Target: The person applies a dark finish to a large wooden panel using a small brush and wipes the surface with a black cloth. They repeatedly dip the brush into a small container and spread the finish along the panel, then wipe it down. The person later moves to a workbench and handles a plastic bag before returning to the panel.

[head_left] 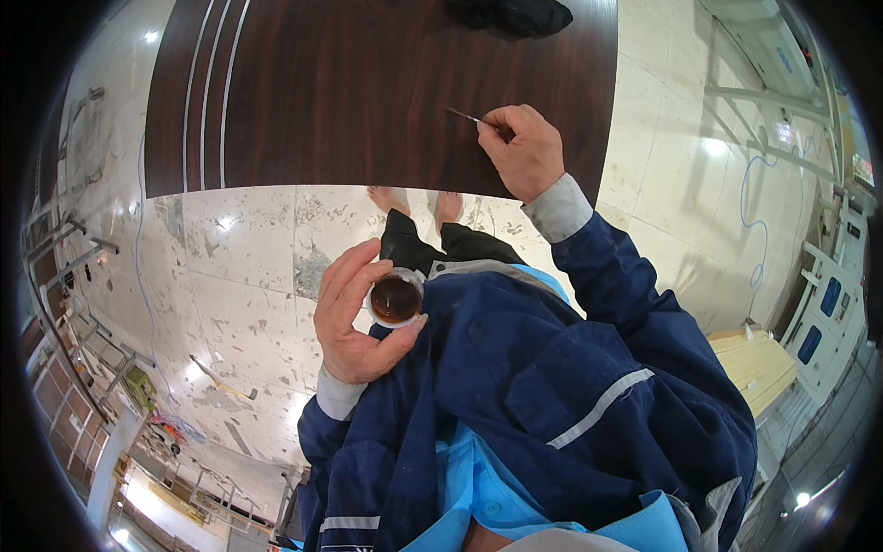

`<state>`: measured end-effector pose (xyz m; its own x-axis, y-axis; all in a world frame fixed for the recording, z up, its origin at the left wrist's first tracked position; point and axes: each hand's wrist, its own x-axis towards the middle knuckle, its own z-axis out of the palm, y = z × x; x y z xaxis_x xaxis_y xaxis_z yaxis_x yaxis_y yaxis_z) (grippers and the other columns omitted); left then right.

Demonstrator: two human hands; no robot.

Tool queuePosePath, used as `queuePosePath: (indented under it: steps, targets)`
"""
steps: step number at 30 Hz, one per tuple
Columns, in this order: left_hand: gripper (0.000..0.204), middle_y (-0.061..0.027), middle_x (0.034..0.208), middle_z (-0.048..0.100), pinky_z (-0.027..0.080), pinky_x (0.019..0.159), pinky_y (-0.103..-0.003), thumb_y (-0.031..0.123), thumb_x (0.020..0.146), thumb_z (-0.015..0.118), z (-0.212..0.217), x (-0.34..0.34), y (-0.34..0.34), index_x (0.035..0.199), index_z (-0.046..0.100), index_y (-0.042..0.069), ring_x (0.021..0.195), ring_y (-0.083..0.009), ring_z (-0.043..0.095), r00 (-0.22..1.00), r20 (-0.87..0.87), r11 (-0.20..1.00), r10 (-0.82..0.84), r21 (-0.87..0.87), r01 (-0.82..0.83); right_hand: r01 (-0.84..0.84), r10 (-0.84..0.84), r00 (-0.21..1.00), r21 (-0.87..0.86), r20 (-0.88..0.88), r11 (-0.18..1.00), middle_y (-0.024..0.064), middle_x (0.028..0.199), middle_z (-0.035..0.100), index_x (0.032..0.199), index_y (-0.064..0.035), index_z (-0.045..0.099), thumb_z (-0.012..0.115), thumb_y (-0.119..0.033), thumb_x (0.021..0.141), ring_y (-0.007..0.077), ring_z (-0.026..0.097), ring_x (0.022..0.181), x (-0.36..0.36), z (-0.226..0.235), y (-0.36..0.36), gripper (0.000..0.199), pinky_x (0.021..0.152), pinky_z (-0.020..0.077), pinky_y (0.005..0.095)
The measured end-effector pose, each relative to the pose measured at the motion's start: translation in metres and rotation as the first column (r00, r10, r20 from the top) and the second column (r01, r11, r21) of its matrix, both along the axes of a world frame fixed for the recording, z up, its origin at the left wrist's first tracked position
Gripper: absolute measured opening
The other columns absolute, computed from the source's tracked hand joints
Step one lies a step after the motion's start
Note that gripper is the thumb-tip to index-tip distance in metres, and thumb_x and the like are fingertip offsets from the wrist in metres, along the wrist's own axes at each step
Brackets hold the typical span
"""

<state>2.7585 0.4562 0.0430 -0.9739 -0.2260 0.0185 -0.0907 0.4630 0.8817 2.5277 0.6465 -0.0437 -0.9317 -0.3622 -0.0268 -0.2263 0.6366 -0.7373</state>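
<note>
My left hand (354, 317) is wrapped round a small white cup (418, 278) of dark brown liquid (396, 299), held in front of my body, short of the panel's near edge. In my right hand (524, 147) a thin small brush (463, 115) is pinched between thumb and fingers. Its dark tip points left, over the dark brown wood-grain panel (368, 101). Whether the tip touches the surface I cannot tell. Three pale parallel lines (210, 92) run along the panel's left part.
A black cloth or bag (515, 14) lies at the panel's far edge. Metal frames (773, 110) stand at the right, near a blue cable (756, 221). Light wooden boards (752, 368) are at the lower right. A hammer-like tool (221, 379) lies on the stained tile floor (239, 267).
</note>
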Motion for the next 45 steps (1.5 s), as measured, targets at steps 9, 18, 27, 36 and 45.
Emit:
queuePosePath:
  steps: [9,18,27,36,45]
  targets:
    - [0.064,-0.0184,0.138,0.063,0.049,0.106,-0.044,0.018,0.066,0.088,0.001,0.002,-0.004,0.125,0.068,0.004,0.128,-0.0359,0.060,1.000,0.001,1.000,0.017,0.001,-0.017,0.094,-0.090,0.993,-0.060,0.077,0.994,0.0115,0.089,0.069,0.095,-0.0029,0.075,0.075,-0.017,0.090,0.0234,0.068,0.078,0.006,0.009,0.003,0.015,0.071,0.0556,0.0348]
    - [0.062,-0.0188,0.138,0.063,0.049,0.105,-0.044,0.017,0.064,0.088,0.000,0.014,-0.009,0.122,0.069,0.003,0.126,-0.0365,0.061,0.997,0.023,0.997,0.077,-0.020,-0.076,0.177,-0.163,0.961,-0.041,0.222,0.983,0.0087,0.084,0.067,0.095,-0.0008,0.074,0.076,-0.016,0.088,0.0157,0.063,0.073,0.042,0.025,0.056,0.017,0.067,0.0513,0.0305]
    - [0.062,-0.0186,0.137,0.064,0.048,0.106,-0.045,0.016,0.065,0.088,-0.004,0.016,-0.009,0.122,0.068,0.003,0.126,-0.0366,0.061,0.998,0.019,0.998,0.060,0.013,-0.060,0.138,-0.114,0.960,-0.079,0.257,0.987,0.0071,0.084,0.067,0.092,-0.0023,0.074,0.077,-0.013,0.088,0.0151,0.064,0.074,0.075,0.022,0.075,0.012,0.066,0.0509,0.0292]
    - [0.060,-0.0179,0.134,0.066,0.048,0.107,-0.045,0.016,0.066,0.087,-0.003,0.015,-0.005,0.122,0.069,0.003,0.127,-0.0366,0.061,0.999,-0.010,0.999,0.032,-0.007,-0.032,0.048,-0.029,0.981,-0.096,0.191,0.994,0.0092,0.084,0.067,0.092,-0.0028,0.074,0.076,-0.014,0.088,0.0194,0.065,0.074,0.071,0.017,0.050,0.012,0.066,0.0518,0.0322]
    - [0.060,-0.0180,0.133,0.066,0.048,0.107,-0.045,0.017,0.066,0.086,-0.002,0.020,-0.005,0.122,0.069,0.003,0.127,-0.0366,0.061,0.998,-0.012,0.998,0.055,-0.021,-0.055,0.001,0.006,0.993,-0.055,0.114,0.998,0.0087,0.085,0.066,0.093,-0.0040,0.074,0.074,-0.015,0.089,0.0232,0.066,0.075,0.060,0.011,0.020,0.012,0.067,0.0531,0.0357]
